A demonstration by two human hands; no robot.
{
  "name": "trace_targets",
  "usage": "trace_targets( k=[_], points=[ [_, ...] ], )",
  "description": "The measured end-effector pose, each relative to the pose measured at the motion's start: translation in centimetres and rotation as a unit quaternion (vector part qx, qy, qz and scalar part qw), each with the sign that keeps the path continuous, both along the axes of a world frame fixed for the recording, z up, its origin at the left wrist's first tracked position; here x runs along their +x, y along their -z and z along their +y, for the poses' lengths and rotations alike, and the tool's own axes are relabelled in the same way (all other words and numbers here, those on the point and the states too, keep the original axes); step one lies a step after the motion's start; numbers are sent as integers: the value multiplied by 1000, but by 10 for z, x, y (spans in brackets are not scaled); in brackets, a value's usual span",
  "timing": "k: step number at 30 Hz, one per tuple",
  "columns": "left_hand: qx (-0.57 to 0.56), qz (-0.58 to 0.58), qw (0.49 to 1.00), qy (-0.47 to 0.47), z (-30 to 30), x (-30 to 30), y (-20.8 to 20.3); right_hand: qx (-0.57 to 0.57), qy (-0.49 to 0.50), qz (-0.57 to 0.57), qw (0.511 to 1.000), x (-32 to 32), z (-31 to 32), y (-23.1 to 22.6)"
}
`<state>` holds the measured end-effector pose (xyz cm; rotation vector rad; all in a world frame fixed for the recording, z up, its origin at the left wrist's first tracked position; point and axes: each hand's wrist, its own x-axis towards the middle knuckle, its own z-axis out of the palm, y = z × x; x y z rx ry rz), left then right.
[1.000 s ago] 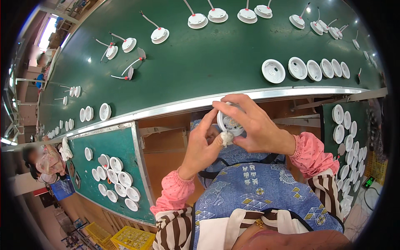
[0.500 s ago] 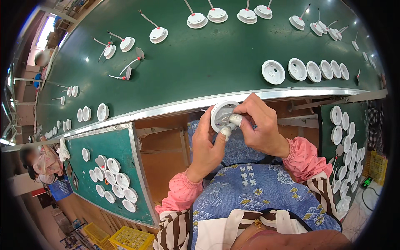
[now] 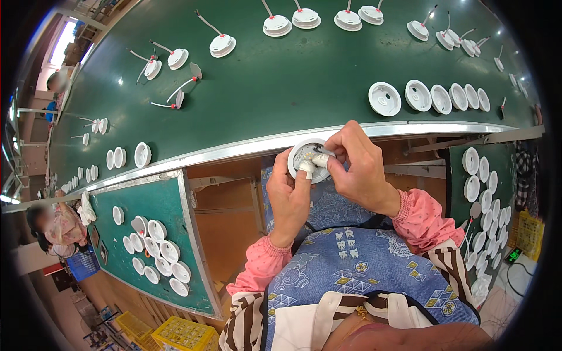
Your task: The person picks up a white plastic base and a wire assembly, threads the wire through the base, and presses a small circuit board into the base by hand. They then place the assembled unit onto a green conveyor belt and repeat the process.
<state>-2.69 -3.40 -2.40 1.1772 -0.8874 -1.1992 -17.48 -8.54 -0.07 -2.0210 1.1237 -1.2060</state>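
Held by the left hand (image 3: 288, 198) at centre, a white housing (image 3: 302, 151) is partly hidden by thumbs (image 3: 306, 168); any grip by the touching right hand (image 3: 361, 171) cannot be told. Cups (image 3: 441, 100) are lined up, upper right.

Worktop (image 3: 281, 88): long and green, sweeping right across, metal edging (image 3: 234, 150) gleaming!
Left side table (image 3: 152, 202): green too, metal-framed.
Right side table (image 3: 457, 181): green again.
Window (image 3: 62, 50): blazing white, upper left.
Strip light (image 3: 8, 199): glowing at the left rim.
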Motion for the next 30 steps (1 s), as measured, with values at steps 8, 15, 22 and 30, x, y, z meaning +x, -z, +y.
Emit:
trace_targets(
  k=[8,15,22,30],
  points=[
    [5,45,998,33,-1,3,-5,118,-45,3,992,-2,2,-13],
    [16,19,999,44,-3,1,-7,152,-60,-30,986,-2,2,-9],
    [6,-2,999,45,-11,0,-3,124,-22,-47,991,0,4,6],
    [-77,-225,971,-30,-6,-2,-21,178,-3,-199,964,8,11,14]
  ],
)
